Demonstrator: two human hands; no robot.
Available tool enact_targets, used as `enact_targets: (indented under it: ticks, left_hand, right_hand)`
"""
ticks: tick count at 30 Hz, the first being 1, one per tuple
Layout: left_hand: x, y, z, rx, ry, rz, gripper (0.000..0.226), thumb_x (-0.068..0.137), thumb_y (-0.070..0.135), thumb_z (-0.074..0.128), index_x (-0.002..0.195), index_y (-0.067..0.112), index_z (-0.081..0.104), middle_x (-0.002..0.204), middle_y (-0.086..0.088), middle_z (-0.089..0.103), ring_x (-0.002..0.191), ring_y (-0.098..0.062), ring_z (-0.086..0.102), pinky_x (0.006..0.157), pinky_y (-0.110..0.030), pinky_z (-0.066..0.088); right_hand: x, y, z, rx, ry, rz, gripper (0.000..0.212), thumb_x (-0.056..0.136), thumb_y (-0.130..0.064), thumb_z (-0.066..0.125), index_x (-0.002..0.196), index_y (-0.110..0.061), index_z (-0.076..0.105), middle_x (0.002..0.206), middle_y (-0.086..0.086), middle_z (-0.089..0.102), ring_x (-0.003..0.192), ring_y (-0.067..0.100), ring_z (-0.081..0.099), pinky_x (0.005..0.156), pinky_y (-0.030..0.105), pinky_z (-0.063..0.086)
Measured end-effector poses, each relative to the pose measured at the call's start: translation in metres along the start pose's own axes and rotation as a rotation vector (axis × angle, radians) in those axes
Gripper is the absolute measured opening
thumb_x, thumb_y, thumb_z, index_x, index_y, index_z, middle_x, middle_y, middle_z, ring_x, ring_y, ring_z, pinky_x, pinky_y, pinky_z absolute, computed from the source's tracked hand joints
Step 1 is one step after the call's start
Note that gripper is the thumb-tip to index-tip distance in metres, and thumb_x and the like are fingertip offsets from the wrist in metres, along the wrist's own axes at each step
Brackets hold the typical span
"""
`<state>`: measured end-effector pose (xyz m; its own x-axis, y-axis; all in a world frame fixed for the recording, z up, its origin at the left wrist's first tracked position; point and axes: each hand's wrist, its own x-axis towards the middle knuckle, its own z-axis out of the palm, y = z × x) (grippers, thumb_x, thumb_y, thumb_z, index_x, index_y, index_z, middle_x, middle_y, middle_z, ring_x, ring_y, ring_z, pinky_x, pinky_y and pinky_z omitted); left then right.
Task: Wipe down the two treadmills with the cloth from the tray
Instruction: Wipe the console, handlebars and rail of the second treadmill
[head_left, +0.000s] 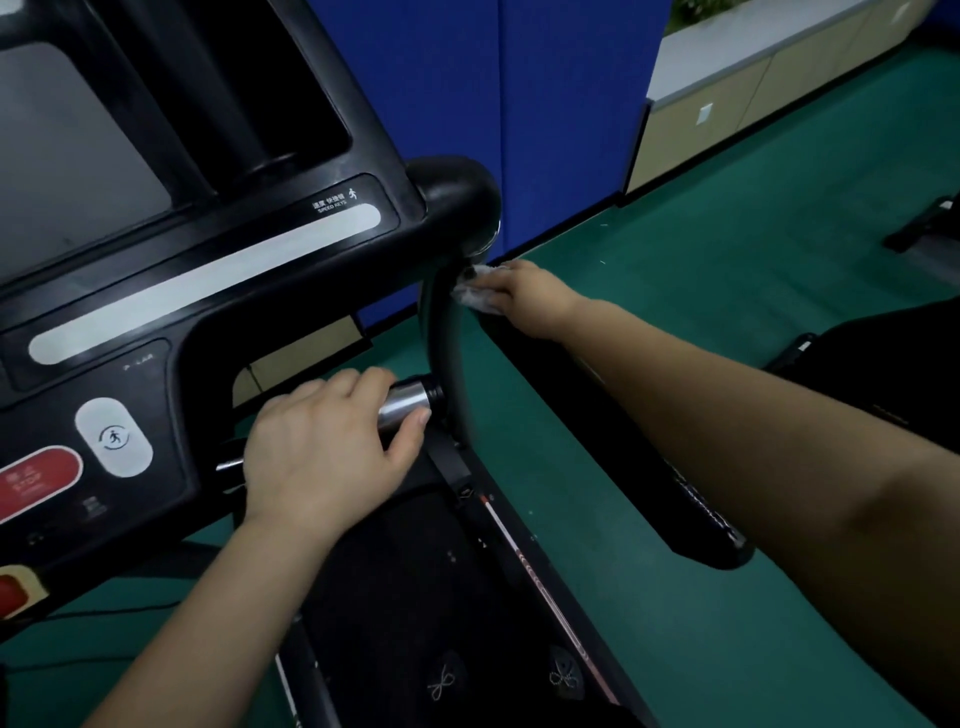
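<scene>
Green floor and a blue partition surround the treadmill. We judge wiping is under way: our right hand presses the cloth against the right upright, fingers curled on it. Our left hand grasps the steel grip. Next, down the upright; floor to its right lies open.

Crumpled white cloth pressed against curved black upright of black treadmill, just below its rounded console corner.
</scene>
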<state>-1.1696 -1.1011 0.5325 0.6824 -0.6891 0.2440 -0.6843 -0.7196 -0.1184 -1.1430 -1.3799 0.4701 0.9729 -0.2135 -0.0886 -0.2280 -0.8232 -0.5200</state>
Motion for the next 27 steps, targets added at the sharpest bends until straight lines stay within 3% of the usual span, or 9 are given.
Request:
enact_targets:
  ticks: [3, 7, 10, 15, 19, 22, 24, 27]
  left_hand:
    - [-0.001, -0.001, 0.002, -0.003, 0.009, -0.008, 0.047, 0.086, 0.061, 0.035, 0.098, 0.025, 0.063, 0.079, 0.005, 0.064, 0.07, -0.023, 0.06, 0.056, -0.029, 0.037]
    - [-0.002, -0.002, 0.003, -0.026, 0.019, -0.012, 0.049, 0.086, 0.061, 0.035, 0.103, 0.026, 0.064, 0.083, 0.004, 0.067, 0.073, -0.025, 0.063, 0.058, -0.031, 0.043]
    - [-0.002, -0.002, 0.002, -0.036, 0.026, -0.017, 0.049, 0.086, 0.062, 0.034, 0.105, 0.028, 0.064, 0.085, 0.005, 0.067, 0.075, -0.024, 0.063, 0.06, -0.031, 0.043]
    - [-0.002, 0.0, 0.002, -0.032, 0.027, -0.018, 0.044, 0.085, 0.062, 0.036, 0.1, 0.03, 0.063, 0.082, 0.006, 0.067, 0.072, -0.026, 0.062, 0.059, -0.03, 0.041]
    - [-0.002, 0.001, 0.0, -0.017, 0.031, -0.001, 0.043, 0.085, 0.062, 0.036, 0.1, 0.032, 0.062, 0.083, 0.006, 0.066, 0.074, -0.025, 0.062, 0.057, -0.029, 0.037]
    - [-0.002, 0.001, 0.0, -0.017, 0.042, 0.011, 0.042, 0.086, 0.06, 0.037, 0.099, 0.03, 0.063, 0.08, 0.003, 0.066, 0.072, -0.026, 0.062, 0.055, -0.027, 0.035]
    - [-0.003, 0.002, 0.001, -0.021, 0.042, 0.015, 0.038, 0.089, 0.057, 0.042, 0.099, 0.028, 0.063, 0.081, 0.001, 0.066, 0.074, -0.028, 0.062, 0.056, -0.028, 0.035]
    - [-0.002, 0.001, 0.004, 0.0, 0.056, 0.012, 0.036, 0.089, 0.054, 0.047, 0.102, 0.025, 0.063, 0.088, -0.002, 0.067, 0.08, -0.031, 0.062, 0.06, -0.031, 0.037]
  right_hand:
    - [-0.023, 0.0, -0.005, 0.013, -0.013, 0.025, 0.037, 0.098, -0.033, 0.048, 0.135, -0.028, 0.053, 0.135, 0.016, 0.043, 0.124, 0.031, 0.043, 0.102, 0.03, 0.032]
    - [-0.098, 0.008, -0.011, 0.097, -0.033, 0.016, 0.036, 0.096, -0.036, 0.049, 0.131, -0.033, 0.056, 0.123, 0.002, 0.043, 0.11, 0.019, 0.044, 0.093, 0.022, 0.027]
    - [-0.161, 0.02, -0.014, 0.098, -0.009, -0.025, 0.036, 0.094, -0.025, 0.054, 0.129, -0.034, 0.058, 0.122, 0.002, 0.049, 0.107, 0.018, 0.048, 0.092, 0.019, 0.03]
    - [-0.247, 0.039, -0.012, 0.15, -0.005, 0.006, 0.035, 0.091, -0.013, 0.062, 0.121, -0.031, 0.064, 0.12, -0.01, 0.05, 0.108, 0.009, 0.053, 0.086, -0.002, 0.03]
    - [-0.281, 0.04, -0.009, 0.171, -0.008, 0.061, 0.036, 0.092, -0.017, 0.061, 0.121, -0.038, 0.063, 0.128, -0.014, 0.047, 0.115, 0.006, 0.051, 0.088, -0.002, 0.032]
    - [-0.271, 0.026, -0.013, 0.159, 0.004, 0.05, 0.032, 0.089, -0.034, 0.058, 0.121, -0.035, 0.064, 0.126, -0.007, 0.051, 0.111, 0.007, 0.051, 0.088, -0.001, 0.028]
    - [-0.255, 0.02, -0.013, 0.152, 0.012, 0.046, 0.037, 0.087, -0.041, 0.055, 0.121, -0.032, 0.065, 0.126, 0.001, 0.054, 0.113, 0.012, 0.052, 0.093, 0.008, 0.03]
    - [-0.222, 0.019, -0.013, 0.129, -0.005, 0.088, 0.031, 0.094, -0.026, 0.057, 0.123, -0.034, 0.063, 0.134, 0.003, 0.053, 0.122, 0.02, 0.05, 0.101, 0.022, 0.033]
